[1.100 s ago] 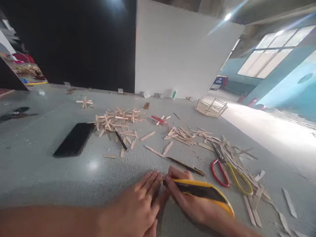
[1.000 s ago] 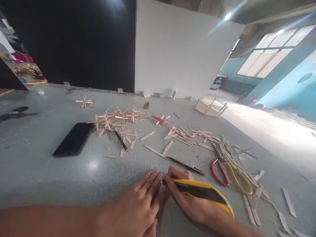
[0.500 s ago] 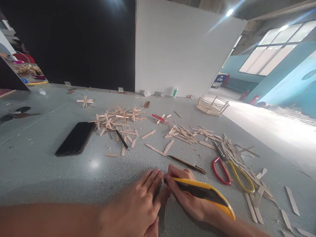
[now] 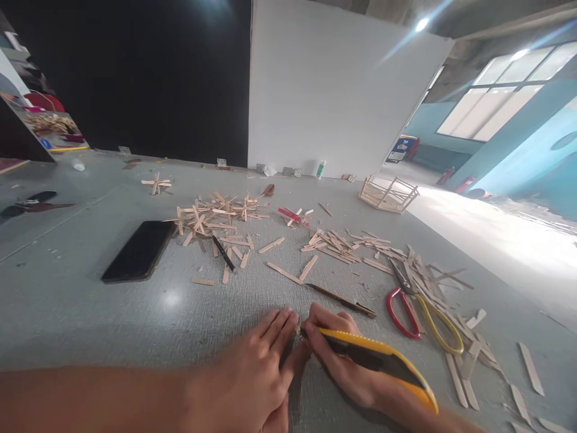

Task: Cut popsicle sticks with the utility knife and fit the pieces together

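My right hand [image 4: 342,355] grips a yellow and black utility knife [image 4: 383,361], its tip pointing left and down at the grey table [image 4: 81,313]. My left hand [image 4: 256,373] lies beside it, fingers held together and pressed flat on something small that they hide. The knife tip meets my left fingertips. A thin dark stick [image 4: 340,299] lies just beyond both hands.
Red and yellow handled scissors [image 4: 421,313] lie to the right among wooden stick offcuts [image 4: 455,373]. Piles of craft sticks [image 4: 211,219] spread across the middle. A black phone [image 4: 137,249] lies left, a stick frame [image 4: 387,193] and a white board [image 4: 333,90] farther back.
Both hands stay almost in place. The knife's rear end has dropped a little towards the lower right, and the view has shifted slightly.
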The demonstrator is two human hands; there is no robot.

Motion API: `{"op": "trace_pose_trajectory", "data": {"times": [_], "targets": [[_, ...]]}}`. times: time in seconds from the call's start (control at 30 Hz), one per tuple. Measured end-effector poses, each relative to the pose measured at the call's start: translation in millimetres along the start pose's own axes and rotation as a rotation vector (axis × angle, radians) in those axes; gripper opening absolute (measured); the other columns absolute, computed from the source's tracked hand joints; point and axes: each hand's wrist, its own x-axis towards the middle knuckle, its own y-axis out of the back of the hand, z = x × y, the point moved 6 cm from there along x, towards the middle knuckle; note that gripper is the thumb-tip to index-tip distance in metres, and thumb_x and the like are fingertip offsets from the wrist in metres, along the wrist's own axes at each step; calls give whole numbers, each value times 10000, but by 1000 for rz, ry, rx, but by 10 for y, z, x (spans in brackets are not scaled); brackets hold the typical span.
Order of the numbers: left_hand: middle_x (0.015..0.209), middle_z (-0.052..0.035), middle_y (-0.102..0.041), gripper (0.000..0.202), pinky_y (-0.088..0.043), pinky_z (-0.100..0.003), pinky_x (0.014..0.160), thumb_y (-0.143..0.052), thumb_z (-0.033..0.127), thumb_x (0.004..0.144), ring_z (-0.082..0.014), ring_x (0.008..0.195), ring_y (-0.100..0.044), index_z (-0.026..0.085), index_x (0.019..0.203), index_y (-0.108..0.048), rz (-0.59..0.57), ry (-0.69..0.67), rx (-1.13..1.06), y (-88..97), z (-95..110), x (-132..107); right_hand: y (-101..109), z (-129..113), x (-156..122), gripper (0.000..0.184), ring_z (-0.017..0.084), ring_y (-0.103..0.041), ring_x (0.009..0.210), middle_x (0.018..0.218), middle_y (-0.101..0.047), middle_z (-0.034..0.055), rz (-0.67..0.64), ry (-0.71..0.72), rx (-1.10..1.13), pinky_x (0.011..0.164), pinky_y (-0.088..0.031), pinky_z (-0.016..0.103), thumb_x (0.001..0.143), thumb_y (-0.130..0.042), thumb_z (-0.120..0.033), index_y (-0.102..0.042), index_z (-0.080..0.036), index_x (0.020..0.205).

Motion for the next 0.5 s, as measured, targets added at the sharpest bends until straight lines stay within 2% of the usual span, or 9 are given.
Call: {"op": "trace_pose_trajectory", "data": {"times": [0.2, 0.5], "targets": [[1519, -344, -481, 622, -378, -478, 1217, -426, 345, 1049, -422, 1469, -433, -41, 1537, -448, 16, 9, 11, -14, -1, -9, 16, 11, 14, 480, 204, -492, 698, 700, -547, -4, -6, -63, -2, 720, -437, 369, 1078, -290, -568, -443, -253, 750], [1501, -319, -528, 641, -380, -466, 1205, -478, 389, 1015, -411, 1449, -479, -33, 1496, -508, 28, 20, 46, 7, 10, -1, -14, 38, 30, 436, 201, -496, 682, 685, -549, -4, 55, -56, -28, 686, -432, 354, 1068, -333, -526, -423, -257, 736]]}}
